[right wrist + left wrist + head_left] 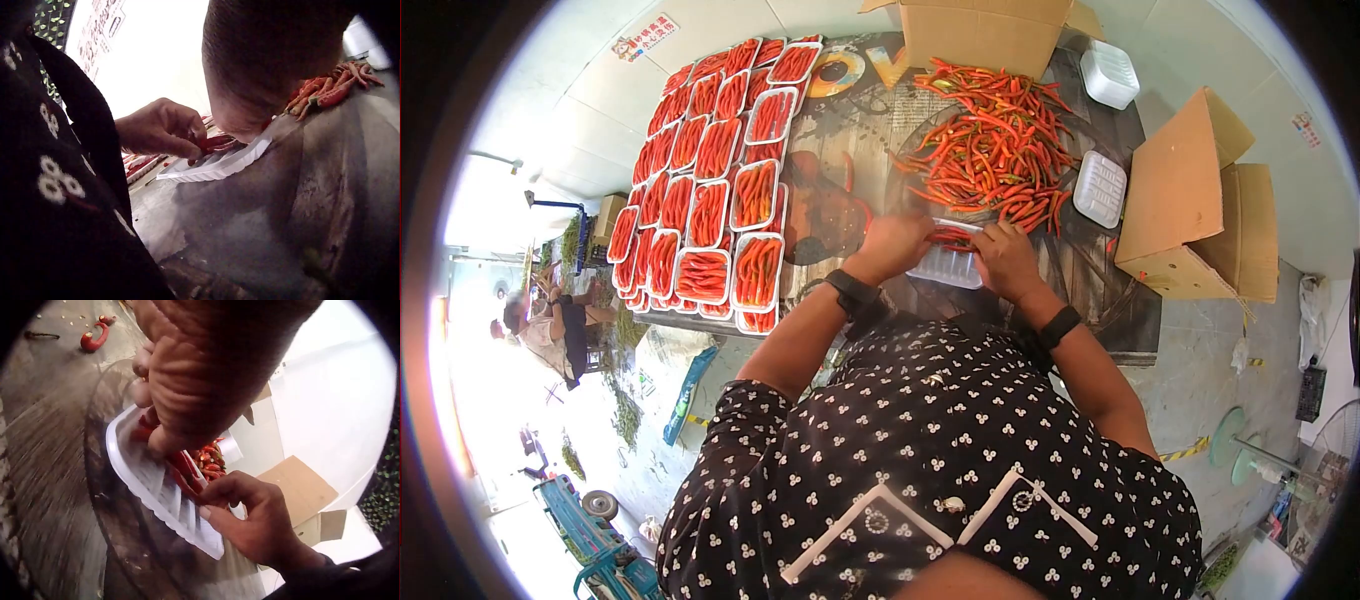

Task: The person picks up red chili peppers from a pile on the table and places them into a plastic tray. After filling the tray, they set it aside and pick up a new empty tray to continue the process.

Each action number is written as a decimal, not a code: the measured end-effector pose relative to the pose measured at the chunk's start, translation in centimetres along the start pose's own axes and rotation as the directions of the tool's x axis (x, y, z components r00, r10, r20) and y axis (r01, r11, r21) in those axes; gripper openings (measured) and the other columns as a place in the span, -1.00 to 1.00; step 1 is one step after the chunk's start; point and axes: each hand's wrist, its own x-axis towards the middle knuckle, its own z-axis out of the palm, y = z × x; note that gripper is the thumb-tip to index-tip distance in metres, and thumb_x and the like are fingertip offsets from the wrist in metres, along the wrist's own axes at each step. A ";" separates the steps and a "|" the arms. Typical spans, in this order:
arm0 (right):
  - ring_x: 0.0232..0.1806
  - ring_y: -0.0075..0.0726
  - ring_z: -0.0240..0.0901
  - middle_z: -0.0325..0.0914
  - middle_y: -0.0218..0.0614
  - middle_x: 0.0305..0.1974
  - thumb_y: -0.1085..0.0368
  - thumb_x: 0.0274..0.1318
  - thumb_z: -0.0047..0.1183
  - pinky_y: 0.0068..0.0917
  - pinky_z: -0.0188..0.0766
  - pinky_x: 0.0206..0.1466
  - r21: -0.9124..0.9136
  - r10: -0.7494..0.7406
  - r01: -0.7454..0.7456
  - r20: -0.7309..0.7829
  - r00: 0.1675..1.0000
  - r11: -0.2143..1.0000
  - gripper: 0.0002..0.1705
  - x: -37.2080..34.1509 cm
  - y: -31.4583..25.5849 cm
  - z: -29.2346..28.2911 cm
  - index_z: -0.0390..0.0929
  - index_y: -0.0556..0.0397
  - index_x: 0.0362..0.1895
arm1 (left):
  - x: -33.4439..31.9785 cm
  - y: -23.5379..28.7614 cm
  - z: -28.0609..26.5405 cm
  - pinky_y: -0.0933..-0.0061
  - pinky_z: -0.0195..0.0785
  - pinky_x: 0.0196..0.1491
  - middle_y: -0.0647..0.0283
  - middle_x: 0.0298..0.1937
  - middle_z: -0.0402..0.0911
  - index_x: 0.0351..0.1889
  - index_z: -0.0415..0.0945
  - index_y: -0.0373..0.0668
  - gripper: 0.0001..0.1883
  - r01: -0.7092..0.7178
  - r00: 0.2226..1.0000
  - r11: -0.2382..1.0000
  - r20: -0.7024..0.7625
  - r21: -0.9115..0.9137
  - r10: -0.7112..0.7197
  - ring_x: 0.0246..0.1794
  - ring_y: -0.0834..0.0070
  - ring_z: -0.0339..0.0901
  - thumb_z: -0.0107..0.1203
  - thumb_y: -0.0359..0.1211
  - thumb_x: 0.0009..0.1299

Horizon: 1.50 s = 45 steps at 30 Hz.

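Head: chilies [953, 237] in white tray [946, 268]

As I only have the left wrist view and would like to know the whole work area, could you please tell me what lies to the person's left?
Observer: Many chilli-filled trays are crowded together on that side of the table.
Operator: Thank you; the left palm blocks my view, so what are its fingertips doing?
Observer: The right wrist view shows the left hand pinching red chillies at the white tray.
Operator: And is anyone else around?
Observer: Yes, the head view shows another person in the background, on the left.
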 end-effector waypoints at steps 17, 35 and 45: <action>-0.26 -0.17 0.35 0.40 -0.34 -0.42 0.36 -0.25 0.17 -0.27 0.24 -0.14 0.050 0.006 -0.005 -0.027 1.000 0.999 -0.82 -0.3 -0.2 0.0 0.49 -0.04 -0.43 | 0.6 0.8 -0.7 0.10 0.44 -0.24 0.07 -0.25 0.58 -0.18 0.59 -0.04 -0.76 0.033 0.995 0.990 0.089 0.136 -0.046 -0.23 0.09 0.57 0.08 -0.25 0.21; -0.24 -0.19 0.34 0.40 -0.35 -0.39 0.36 -0.25 0.18 -0.27 0.23 -0.15 -0.007 -0.011 0.011 -0.059 0.998 1.000 -0.81 0.9 -0.5 0.4 0.50 -0.04 -0.42 | -0.2 -1.2 -1.1 0.11 0.42 -0.18 -0.01 -0.12 0.49 -0.12 0.47 -0.17 -0.70 -0.094 0.989 0.990 -0.122 -0.106 0.081 -0.20 -0.01 0.52 0.15 -0.33 0.18; -0.24 -0.16 0.34 0.39 -0.29 -0.39 0.34 -0.31 0.12 -0.21 0.20 -0.19 0.017 -0.022 0.024 -0.067 0.997 1.000 -0.81 1.0 -0.5 0.5 0.50 -0.03 -0.44 | 0.1 -1.3 -1.4 0.20 0.38 0.01 0.12 -0.08 0.51 -0.07 0.52 -0.14 -0.64 -0.208 0.969 0.971 -0.159 -0.119 0.188 -0.04 0.11 0.48 0.16 -0.41 0.12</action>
